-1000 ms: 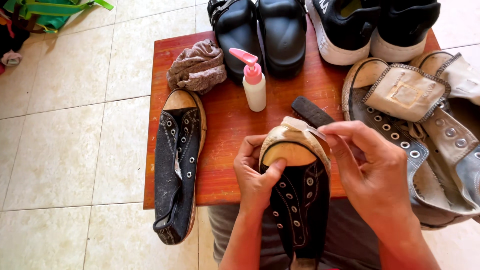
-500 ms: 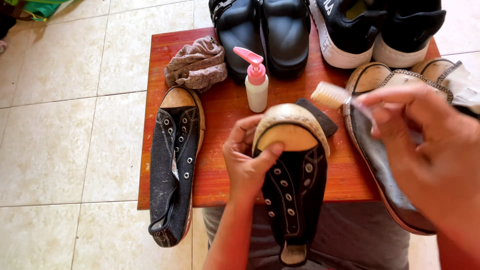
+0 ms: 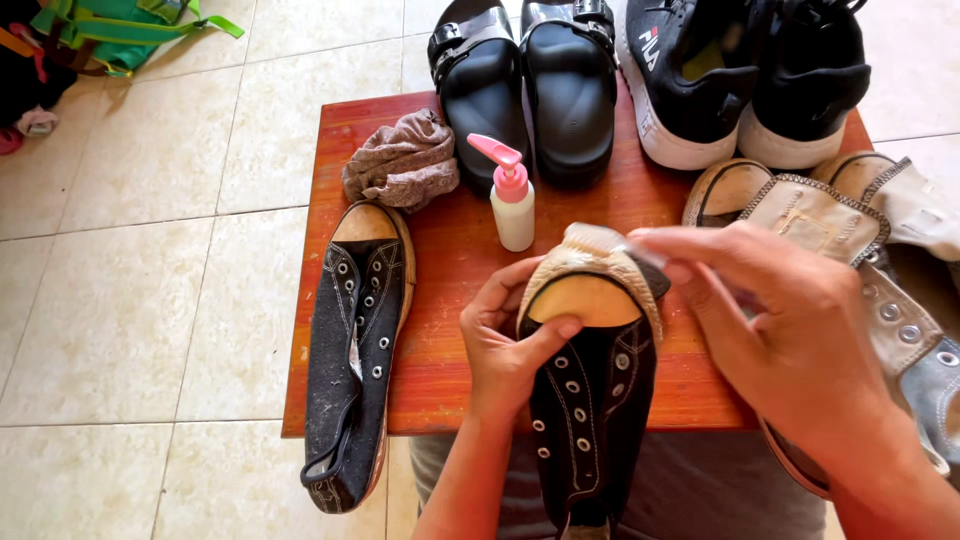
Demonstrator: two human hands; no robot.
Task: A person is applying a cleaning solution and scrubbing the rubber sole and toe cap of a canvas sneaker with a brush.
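Lower centre of frame: left hand (image 3: pixel 510 350) fingers clamped on black sneaker (image 3: pixel 590 410), right hand (image 3: pixel 790 330) fingers pinching brush (image 3: pixel 600 240) over toe cap. Possibly knocking pump bottle (image 3: pixel 513 195) over on tabletop (image 3: pixel 440 260) with a wide stroke.

A white pump bottle (image 3: pixel 515 200) with pink top stands mid-table (image 3: pixel 440 330).

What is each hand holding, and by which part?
Left hand: black lace-less canvas sneaker, gripped near its tan toe cap. Right hand: pale brush, by its handle.
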